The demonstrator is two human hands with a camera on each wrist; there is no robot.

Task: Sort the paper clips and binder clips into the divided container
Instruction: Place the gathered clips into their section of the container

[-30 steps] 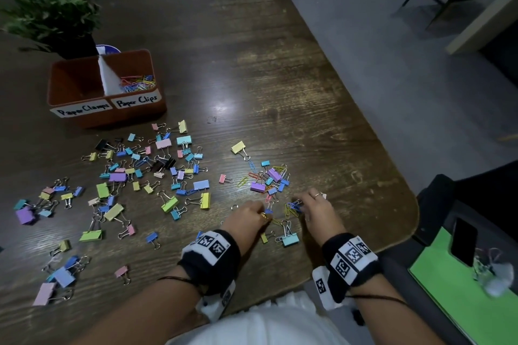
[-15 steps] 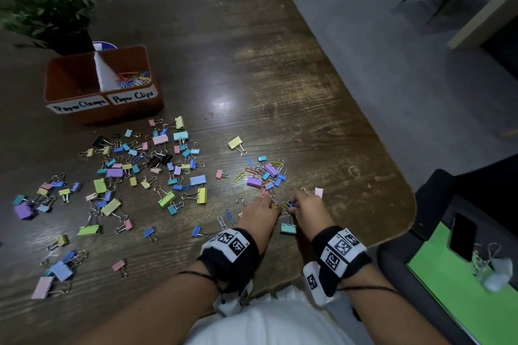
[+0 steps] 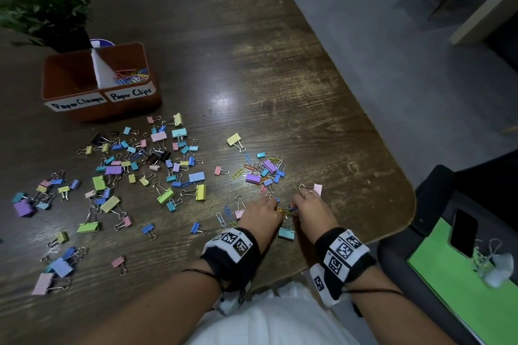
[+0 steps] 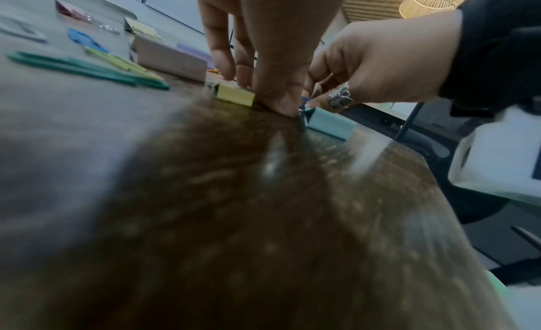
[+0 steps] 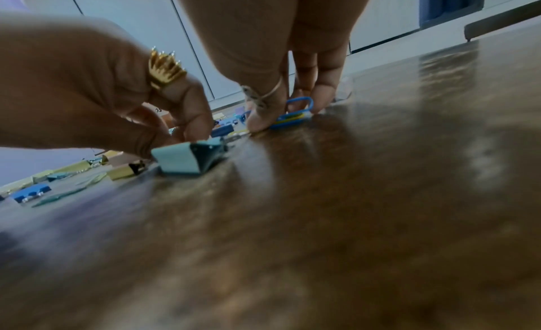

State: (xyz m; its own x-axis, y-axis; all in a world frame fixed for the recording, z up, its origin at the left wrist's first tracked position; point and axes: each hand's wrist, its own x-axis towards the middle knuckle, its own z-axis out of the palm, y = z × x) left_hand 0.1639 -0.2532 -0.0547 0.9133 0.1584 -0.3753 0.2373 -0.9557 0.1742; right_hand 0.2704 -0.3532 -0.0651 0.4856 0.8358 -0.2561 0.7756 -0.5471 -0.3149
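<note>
Since the earlier frame the left hand (image 3: 262,211) had slid rightward to meet the right hand (image 3: 309,209) at lower centre; right fingers pinched blue paper clips (image 5: 295,117); left grip unclear; divided container (image 3: 70,112) upper left

— Desk (image 3: 252,45): dark wood with plain grain, worn pale in streaks, glossy enough to throw back a white glare at frame centre.
— Binder clips (image 3: 168,165), left half of frame: painted pastel bodies, matt, with bare shiny wire handles. Teal binder clip (image 5: 187,160), close up: smooth coated shell.
— Paper clips (image 5: 292,118), at centre of the right wrist view: bright smooth coating, blue and yellow.
— Container (image 3: 131,109), upper left: reddish-brown, smooth and matt, material unclear; white paper labels handwritten in ink, white paper-like divider (image 3: 102,70).
— Wristbands (image 3: 232,255): black cloth with printed white tags. Gold ring (image 5: 165,68): polished metal.
</note>
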